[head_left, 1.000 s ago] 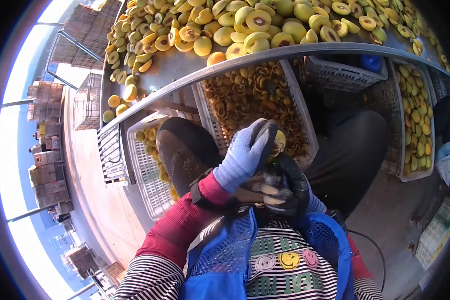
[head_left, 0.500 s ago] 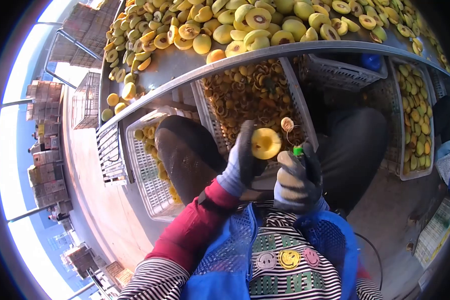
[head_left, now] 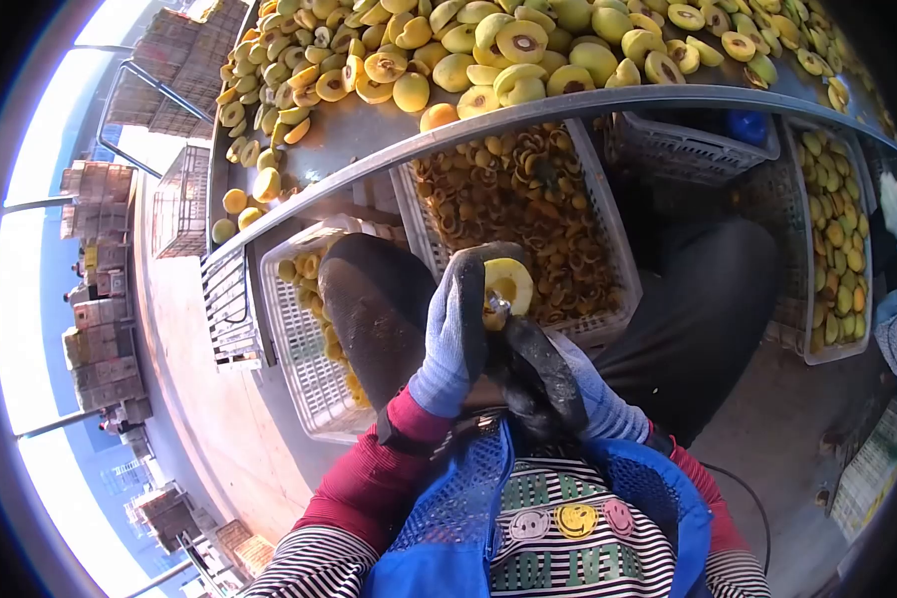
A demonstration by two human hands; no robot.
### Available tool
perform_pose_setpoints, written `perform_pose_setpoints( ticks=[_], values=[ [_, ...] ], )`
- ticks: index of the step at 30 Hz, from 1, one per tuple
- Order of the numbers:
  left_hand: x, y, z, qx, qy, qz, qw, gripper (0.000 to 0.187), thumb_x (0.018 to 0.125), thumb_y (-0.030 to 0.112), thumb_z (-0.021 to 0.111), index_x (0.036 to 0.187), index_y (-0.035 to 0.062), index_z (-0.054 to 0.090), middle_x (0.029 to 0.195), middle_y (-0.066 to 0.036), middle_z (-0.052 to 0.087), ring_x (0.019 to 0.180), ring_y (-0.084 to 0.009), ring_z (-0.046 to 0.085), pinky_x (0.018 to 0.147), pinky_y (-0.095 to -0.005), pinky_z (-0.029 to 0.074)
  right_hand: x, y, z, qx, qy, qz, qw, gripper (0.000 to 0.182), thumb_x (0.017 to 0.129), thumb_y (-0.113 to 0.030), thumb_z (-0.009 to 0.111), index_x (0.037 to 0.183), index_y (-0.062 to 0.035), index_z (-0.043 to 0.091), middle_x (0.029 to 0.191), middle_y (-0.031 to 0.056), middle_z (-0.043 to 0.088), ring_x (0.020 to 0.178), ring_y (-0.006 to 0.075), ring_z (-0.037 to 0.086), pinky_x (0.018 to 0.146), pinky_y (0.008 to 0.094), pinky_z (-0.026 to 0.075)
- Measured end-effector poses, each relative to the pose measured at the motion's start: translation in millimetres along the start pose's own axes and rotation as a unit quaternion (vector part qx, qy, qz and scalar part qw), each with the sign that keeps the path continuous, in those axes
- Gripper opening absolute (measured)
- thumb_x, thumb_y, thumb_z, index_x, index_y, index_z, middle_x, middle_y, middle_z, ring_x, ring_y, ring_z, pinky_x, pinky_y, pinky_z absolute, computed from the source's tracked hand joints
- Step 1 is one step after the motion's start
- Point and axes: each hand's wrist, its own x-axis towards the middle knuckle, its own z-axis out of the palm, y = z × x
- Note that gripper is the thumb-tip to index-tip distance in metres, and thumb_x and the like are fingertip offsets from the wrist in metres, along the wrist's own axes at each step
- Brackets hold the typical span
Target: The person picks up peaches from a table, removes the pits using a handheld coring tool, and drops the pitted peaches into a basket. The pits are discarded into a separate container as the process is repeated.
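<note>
My left hand (head_left: 453, 319), in a grey-white glove with dark fingers, is closed around a yellow peach half (head_left: 513, 281), its cut face turned up and to the right. My right hand (head_left: 540, 371), gloved in black and grey, is pressed up close beside it, fingers curled. Between the hands a shiny metal tip of a pitting tool (head_left: 499, 303) touches the lower part of the cut face; its handle is hidden in my right fist. Both hands are above my lap, in front of a crate of peach scraps (head_left: 613, 214).
A metal table (head_left: 339, 125) piled with peach halves spans the front. A white crate with yellow pieces (head_left: 304, 369) stands left of my knee. Another crate of peaches (head_left: 832, 239) is at right. A cable (head_left: 757, 498) lies at lower right; stacked crates (head_left: 100, 274) stand far left.
My right hand has moved left and turned over, bringing the tool onto the peach half. The curled scrap beside the wire loop is gone from view. My left hand has shifted slightly left.
</note>
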Motion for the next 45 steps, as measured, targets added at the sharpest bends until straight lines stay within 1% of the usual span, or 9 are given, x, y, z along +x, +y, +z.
perform_pose_setpoints(
  ticks=[12,17,19,21,23,27,33,40,45],
  values=[
    [-1,11,8,-0.163,-0.041,-0.185,0.968,0.056,0.098,0.05,0.036,0.109,0.0014,0.06,0.093,-0.008,0.064,0.083,-0.0139,0.062,0.077,-0.0257,0.049,-21,4,-25,0.143,-0.25,-0.004,0.958,0.048,0.096,-0.049,0.043,0.082,-0.004,0.052,0.052,0.0003,0.041,0.037,0.0063,0.036,0.034,0.0201,0.03],
    [4,-14,-100,0.136,0.233,0.103,0.957,0.049,0.098,0.044,0.041,0.112,0.0007,0.059,0.098,-0.008,0.063,0.086,-0.0137,0.063,0.073,-0.0254,0.053,-2,2,-57,0.229,-0.166,-0.036,0.958,0.05,0.096,-0.051,0.041,0.084,-0.004,0.052,0.052,0.0005,0.04,0.038,0.0067,0.035,0.033,0.0205,0.029],
    [10,5,-154,0.113,0.337,0.064,0.932,0.026,0.09,0.019,0.056,0.11,0.002,0.061,0.106,-0.017,0.059,0.091,-0.0302,0.06,0.082,-0.0375,0.048,-6,3,-60,0.228,-0.103,-0.031,0.968,0.048,0.095,-0.051,0.042,0.085,-0.0052,0.053,0.053,0.0,0.042,0.038,0.0069,0.035,0.034,0.0204,0.03],
    [20,-20,-243,0.633,0.266,-0.025,0.727,0.031,0.082,0.029,0.065,0.108,0.0108,0.065,0.107,-0.015,0.057,0.1,-0.031,0.053,0.088,-0.0395,0.043,-2,3,-61,0.2,-0.111,-0.04,0.973,0.046,0.095,-0.05,0.044,0.088,-0.006,0.055,0.054,-0.0008,0.044,0.038,0.0072,0.036,0.035,0.0201,0.03],
    [39,7,-207,0.692,0.216,0.051,0.687,0.032,0.079,0.03,0.068,0.107,0.0133,0.066,0.108,-0.013,0.058,0.102,-0.032,0.053,0.09,-0.041,0.042,4,0,-55,0.141,-0.032,-0.007,0.99,0.044,0.095,-0.049,0.046,0.09,-0.0062,0.056,0.055,-0.0015,0.044,0.038,0.0071,0.036,0.035,0.0205,0.029],
    [138,61,-104,0.505,0.094,0.127,0.848,0.035,0.082,0.037,0.066,0.103,0.009,0.065,0.097,-0.012,0.066,0.09,-0.0287,0.064,0.077,-0.0385,0.049,21,1,-51,0.14,0.002,0.024,0.99,0.041,0.094,-0.048,0.048,0.092,-0.0088,0.057,0.056,-0.0028,0.044,0.04,0.0058,0.034,0.036,0.0197,0.026],
    [276,29,-57,0.716,0.042,-0.02,0.697,0.072,0.071,0.047,0.072,0.119,0.0014,0.043,0.103,-0.02,0.064,0.098,-0.0331,0.062,0.083,-0.041,0.049,25,-14,-47,0.125,0.143,0.008,0.982,0.042,0.09,-0.052,0.053,0.091,-0.0098,0.056,0.056,-0.0031,0.044,0.04,0.0059,0.034,0.036,0.0194,0.027],
    [254,16,-87,0.615,0.009,0.036,0.788,0.061,0.074,0.04,0.073,0.114,0.0018,0.047,0.103,-0.02,0.063,0.099,-0.0341,0.061,0.082,-0.0407,0.048,25,-24,-45,0.125,0.154,-0.011,0.98,0.04,0.09,-0.05,0.054,0.09,-0.01,0.056,0.058,-0.0027,0.045,0.042,0.0059,0.038,0.038,0.0204,0.032],
    [276,20,-69,0.713,-0.006,0.028,0.7,0.07,0.074,0.046,0.071,0.121,0.0017,0.043,0.109,-0.02,0.062,0.102,-0.032,0.061,0.085,-0.0423,0.049,27,-12,-50,0.116,0.159,0.014,0.98,0.041,0.089,-0.051,0.055,0.088,-0.0106,0.056,0.058,-0.0024,0.046,0.042,0.0067,0.039,0.038,0.0203,0.033]
  ],
)
